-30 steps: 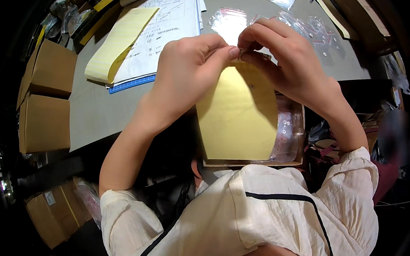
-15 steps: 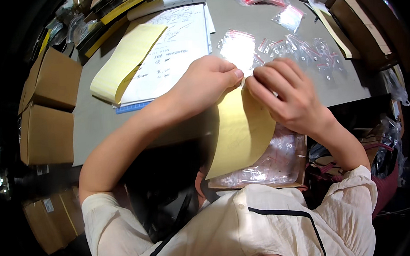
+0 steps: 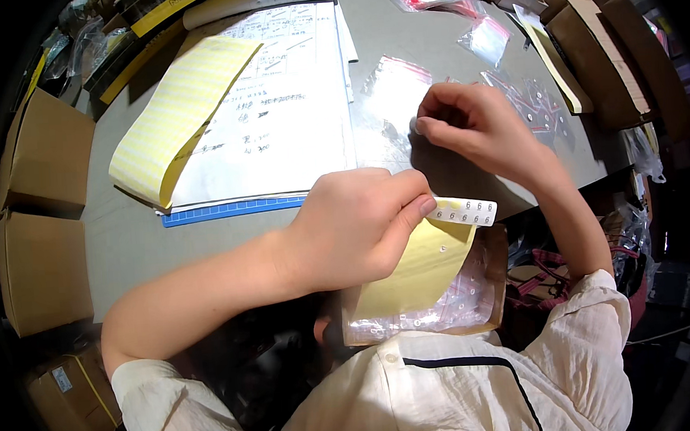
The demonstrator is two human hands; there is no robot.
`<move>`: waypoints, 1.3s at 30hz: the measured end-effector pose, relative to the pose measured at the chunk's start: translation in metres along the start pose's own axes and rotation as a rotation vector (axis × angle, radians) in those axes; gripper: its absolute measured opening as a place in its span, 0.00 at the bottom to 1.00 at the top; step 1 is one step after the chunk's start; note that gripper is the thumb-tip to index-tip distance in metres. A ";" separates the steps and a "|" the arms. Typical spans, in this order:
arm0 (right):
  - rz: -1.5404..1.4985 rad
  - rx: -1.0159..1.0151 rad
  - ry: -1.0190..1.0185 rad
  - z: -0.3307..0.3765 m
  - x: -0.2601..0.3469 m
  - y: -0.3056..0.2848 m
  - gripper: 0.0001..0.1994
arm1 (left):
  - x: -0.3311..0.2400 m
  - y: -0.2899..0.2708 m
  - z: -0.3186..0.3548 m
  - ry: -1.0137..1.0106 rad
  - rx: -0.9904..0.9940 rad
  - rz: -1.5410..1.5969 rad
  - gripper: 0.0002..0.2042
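1. Our left hand, item one: fingers curled and pinched on the yellow label sheet at its upper end, thumb pressed over the top. The sheet hangs off the near edge of the table, above a tray of clear bags that sits below that edge. We judge the sheet is held up so that its turned-over end stays within reach of the other hand.
2. The turned end shows a white strip of small labels, folded back just beside the left thumb.
3. Our right hand, item two: raised over the table toward the far right corner, wrist bent, fingers gathered, with the forefinger tip pressing on a clear zip bag that lies flat. Whether a label sits under that fingertip we cannot tell; it grasps nothing that we can see.
4. More small clear bags with parts lie just beyond the right hand, near the right edge.
5. A printed paper sheet lies mid-table on a blue-edged mat; a second yellow label pad rests over its left side.
6. Cardboard boxes stand beyond the left edge.
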State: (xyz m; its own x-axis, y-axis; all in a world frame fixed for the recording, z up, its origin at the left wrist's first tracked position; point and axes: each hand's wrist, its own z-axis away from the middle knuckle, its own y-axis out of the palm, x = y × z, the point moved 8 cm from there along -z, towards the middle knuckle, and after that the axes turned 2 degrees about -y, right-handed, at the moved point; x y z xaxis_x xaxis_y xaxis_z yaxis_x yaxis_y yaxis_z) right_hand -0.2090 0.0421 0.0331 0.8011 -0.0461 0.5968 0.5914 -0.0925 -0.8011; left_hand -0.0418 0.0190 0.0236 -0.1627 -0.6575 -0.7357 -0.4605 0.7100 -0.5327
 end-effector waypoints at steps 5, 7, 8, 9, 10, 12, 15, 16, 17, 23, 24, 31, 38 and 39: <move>0.373 -0.116 0.050 0.002 -0.006 -0.016 0.14 | 0.007 0.001 -0.001 -0.046 0.012 0.049 0.05; 0.435 -0.002 0.170 0.006 -0.020 -0.033 0.17 | 0.009 0.002 0.000 -0.091 0.024 0.076 0.05; 0.471 0.091 0.278 0.006 -0.033 -0.041 0.17 | 0.011 0.002 -0.001 -0.134 0.038 0.101 0.05; 0.505 0.185 0.386 0.008 -0.045 -0.045 0.17 | 0.013 0.003 -0.001 -0.178 0.053 0.126 0.05; 0.429 0.134 0.332 0.009 -0.041 -0.048 0.15 | 0.014 0.002 -0.002 -0.191 0.056 0.133 0.06; 0.277 0.034 0.222 0.011 -0.034 -0.050 0.12 | 0.016 0.001 -0.004 -0.221 0.062 0.147 0.06; -0.126 -0.038 -0.038 0.003 -0.021 -0.034 0.08 | 0.017 0.003 -0.007 -0.215 0.043 0.201 0.06; -0.112 -0.017 -0.057 0.000 -0.013 -0.027 0.07 | 0.017 0.002 -0.007 -0.213 0.040 0.191 0.06; -0.089 -0.027 -0.118 -0.004 -0.009 -0.019 0.06 | 0.016 0.000 -0.006 -0.210 0.037 0.182 0.06; 0.643 -0.276 -0.271 0.002 0.006 -0.003 0.11 | 0.020 0.000 -0.006 -0.195 0.029 0.194 0.07; 0.676 -0.304 -0.255 0.006 0.000 -0.005 0.12 | 0.021 0.001 -0.006 -0.195 0.033 0.197 0.07; 0.621 -0.210 0.206 0.020 -0.041 -0.056 0.25 | 0.021 -0.003 -0.005 -0.295 0.088 0.206 0.07; -0.226 -0.287 0.003 0.069 -0.014 -0.059 0.16 | 0.017 -0.004 -0.006 -0.288 0.079 0.206 0.08; -0.347 -0.208 -0.007 0.075 -0.004 -0.046 0.16 | 0.017 -0.004 -0.005 -0.294 0.080 0.199 0.08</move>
State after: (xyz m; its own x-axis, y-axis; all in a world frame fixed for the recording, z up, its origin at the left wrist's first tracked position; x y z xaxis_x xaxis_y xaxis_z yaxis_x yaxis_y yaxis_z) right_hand -0.2320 0.1210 0.0641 0.5583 0.0296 0.8291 0.7961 -0.3004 -0.5254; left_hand -0.0475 0.0033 0.0153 0.0212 -0.4123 -0.9108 -0.3737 0.8417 -0.3897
